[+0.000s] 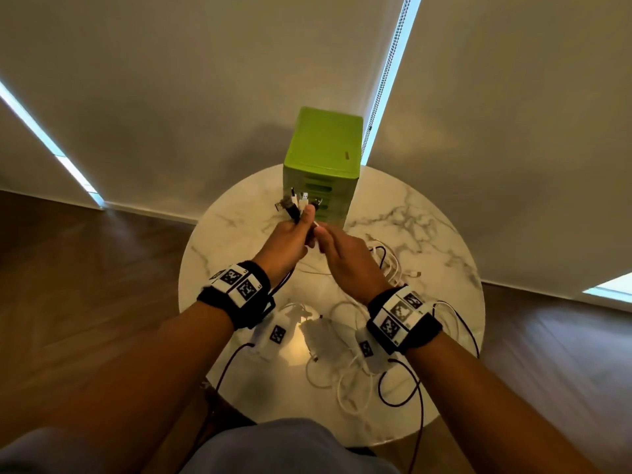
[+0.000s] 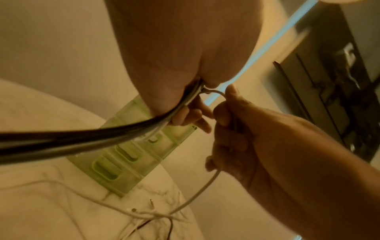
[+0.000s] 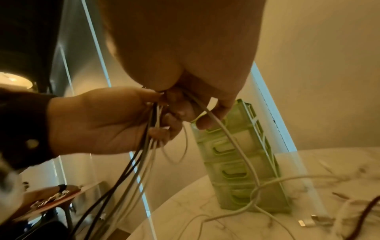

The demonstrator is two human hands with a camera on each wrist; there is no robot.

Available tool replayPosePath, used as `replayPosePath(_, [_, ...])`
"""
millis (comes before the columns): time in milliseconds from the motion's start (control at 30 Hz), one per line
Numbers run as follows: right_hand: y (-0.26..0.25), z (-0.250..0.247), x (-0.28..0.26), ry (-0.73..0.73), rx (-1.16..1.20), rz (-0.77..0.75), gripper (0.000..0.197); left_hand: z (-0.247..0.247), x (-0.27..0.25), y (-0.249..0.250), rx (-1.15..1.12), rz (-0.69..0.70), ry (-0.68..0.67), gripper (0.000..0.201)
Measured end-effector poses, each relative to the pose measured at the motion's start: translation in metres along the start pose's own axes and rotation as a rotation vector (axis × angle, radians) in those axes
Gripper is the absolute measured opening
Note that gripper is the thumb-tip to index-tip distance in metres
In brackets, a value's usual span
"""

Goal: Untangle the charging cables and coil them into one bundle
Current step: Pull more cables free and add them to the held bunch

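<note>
Left hand [image 1: 285, 239] clutches gathered charging cables [image 1: 301, 203] at twelve o'clock, right hand [image 1: 345, 258] pinching a white cable [image 2: 197, 191] in; loose cable tangle [image 1: 349, 364] sprawls at six on the table [image 1: 239, 227], coiling looks unstarted.

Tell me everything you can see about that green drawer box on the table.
The green drawer box is a lime-green, plastic-looking mini chest, standing upright at the far edge of the round marble table. Its front shows stacked drawers with slot handles, all shut as far as visible. White cables hang in front of it; neither hand clearly touches it.
</note>
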State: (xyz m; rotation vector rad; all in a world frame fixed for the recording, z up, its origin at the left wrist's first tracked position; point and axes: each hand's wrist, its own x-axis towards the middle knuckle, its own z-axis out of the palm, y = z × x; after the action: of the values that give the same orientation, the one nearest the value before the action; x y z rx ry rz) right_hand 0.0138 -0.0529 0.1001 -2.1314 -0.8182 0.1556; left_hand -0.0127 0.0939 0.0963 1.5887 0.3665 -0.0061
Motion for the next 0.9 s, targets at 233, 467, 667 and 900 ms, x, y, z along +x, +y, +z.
replayPosePath(233, [0.035,0.020,-0.028,-0.285,0.172,0.124,0.054,-0.013,0.022,0.033,-0.470,0.157,0.082,0.041])
replayPosePath(467, [0.104,0.011,-0.034,-0.525,-0.002,0.305,0.053,-0.061,0.041,0.071,-0.491,0.293,0.220,0.039])
replayPosePath(667, [0.106,-0.008,-0.006,-0.101,-0.061,0.329,0.042,-0.064,0.038,0.065,-0.160,0.218,0.171,0.039])
replayPosePath(900, [0.027,-0.008,0.031,-0.077,0.163,0.081,0.031,-0.017,0.021,0.006,0.018,-0.048,-0.064,0.042])
